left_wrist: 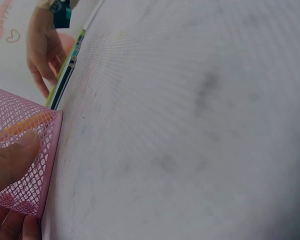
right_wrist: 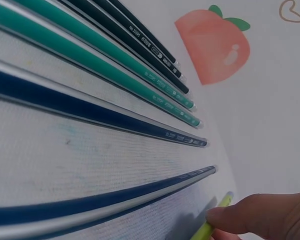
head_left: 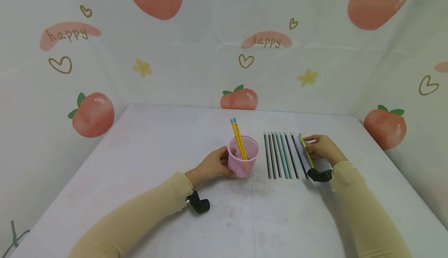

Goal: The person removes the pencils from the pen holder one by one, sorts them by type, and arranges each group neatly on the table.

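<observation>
Head view, left to right: left hand (head_left: 213,164) wraps the pink mesh cup (head_left: 244,156), apparently steadying it upright; yellow pencils (head_left: 238,143) lean inside. Right hand (head_left: 323,149) pinches a yellow-green pencil (head_left: 307,151) beside the row of pencils (head_left: 281,155) on the surface (head_left: 140,160).

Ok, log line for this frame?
left hand: grips pink mesh cup | right hand: pinches yellow-green pencil | pencil row: on table

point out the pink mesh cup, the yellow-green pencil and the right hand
pink mesh cup (head_left: 249,164), head view, on its front wall
yellow-green pencil (head_left: 305,149), head view, on its shaft near the fingers
right hand (head_left: 323,149), head view, on the back of the hand
</observation>
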### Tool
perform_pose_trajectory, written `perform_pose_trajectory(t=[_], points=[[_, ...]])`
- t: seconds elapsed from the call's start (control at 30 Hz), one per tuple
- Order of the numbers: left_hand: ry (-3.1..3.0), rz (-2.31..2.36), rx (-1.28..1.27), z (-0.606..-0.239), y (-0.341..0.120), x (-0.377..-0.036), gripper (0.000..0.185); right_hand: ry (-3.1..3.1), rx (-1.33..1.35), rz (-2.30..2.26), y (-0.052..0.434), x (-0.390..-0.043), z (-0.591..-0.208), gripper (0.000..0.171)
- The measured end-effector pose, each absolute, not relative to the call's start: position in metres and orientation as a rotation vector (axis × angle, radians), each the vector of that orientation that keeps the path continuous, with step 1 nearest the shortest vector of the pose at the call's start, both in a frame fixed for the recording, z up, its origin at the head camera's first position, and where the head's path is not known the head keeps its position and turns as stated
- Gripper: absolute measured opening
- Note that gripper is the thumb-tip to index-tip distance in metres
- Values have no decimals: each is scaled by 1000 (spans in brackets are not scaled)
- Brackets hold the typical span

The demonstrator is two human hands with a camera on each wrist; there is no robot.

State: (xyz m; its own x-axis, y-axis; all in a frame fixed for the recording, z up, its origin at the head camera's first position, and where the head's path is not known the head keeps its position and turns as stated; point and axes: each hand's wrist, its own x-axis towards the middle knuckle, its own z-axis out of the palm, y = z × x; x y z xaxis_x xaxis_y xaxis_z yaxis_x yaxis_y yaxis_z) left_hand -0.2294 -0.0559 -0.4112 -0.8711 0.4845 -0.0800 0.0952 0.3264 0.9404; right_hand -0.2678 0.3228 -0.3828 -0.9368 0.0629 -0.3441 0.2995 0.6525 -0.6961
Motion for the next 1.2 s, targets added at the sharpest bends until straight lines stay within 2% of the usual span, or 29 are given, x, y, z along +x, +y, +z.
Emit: perform_pose_trajectory(t=[1.2], points=[[2266,1537,491,-409,-55,-229,73,2580,230,-1230,325,-264,-384,60]])
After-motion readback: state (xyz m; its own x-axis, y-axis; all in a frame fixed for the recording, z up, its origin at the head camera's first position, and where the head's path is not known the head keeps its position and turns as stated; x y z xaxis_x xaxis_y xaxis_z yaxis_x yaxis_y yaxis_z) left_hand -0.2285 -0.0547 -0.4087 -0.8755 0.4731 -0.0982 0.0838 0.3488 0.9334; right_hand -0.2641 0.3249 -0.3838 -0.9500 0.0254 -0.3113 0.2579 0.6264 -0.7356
